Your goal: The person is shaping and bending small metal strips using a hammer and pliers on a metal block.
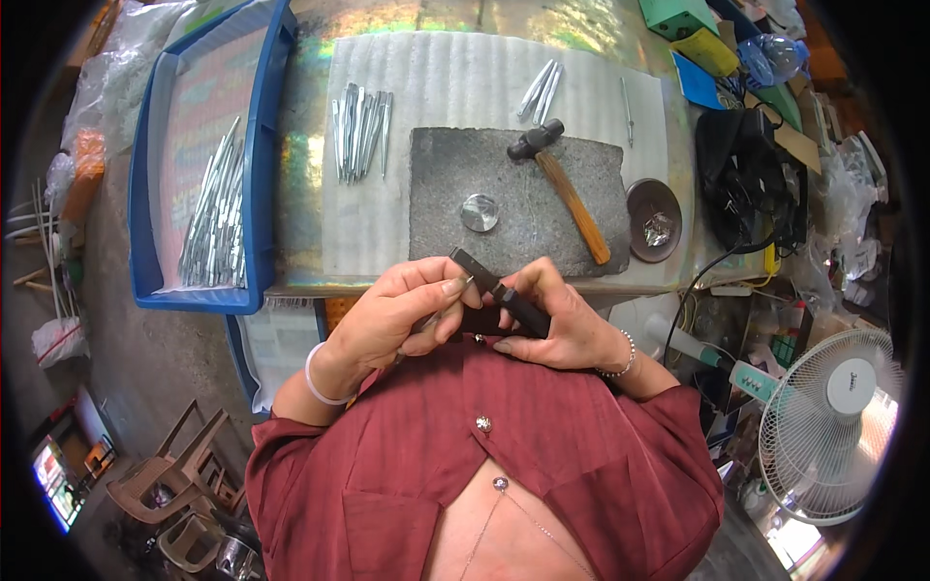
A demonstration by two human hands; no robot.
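Close to my chest, at the table's near edge, both hands are closed. In my left hand [395,312] is a thin silvery metal rod [471,280], pinched between thumb and finger; most of it is hidden. Wrapped in my right hand [573,327] is a black bar-shaped tool [524,311], whose far end reaches the left fingertips. Its exact kind does not show. Just beyond lies a grey stone slab [441,160] bearing a round shiny metal disc [479,213] and a wooden-handled hammer [573,208]. Thin metal rods [360,136] lie in a bundle on white foam sheeting [407,73].
On the left, a blue tray [141,223] holds many more metal rods [215,228]. Right of the slab stands a brown dish [639,198] with small shiny pieces. Further right are a black bag [751,174], a cable and a white fan [833,426]. Stools [179,474] stand lower left.
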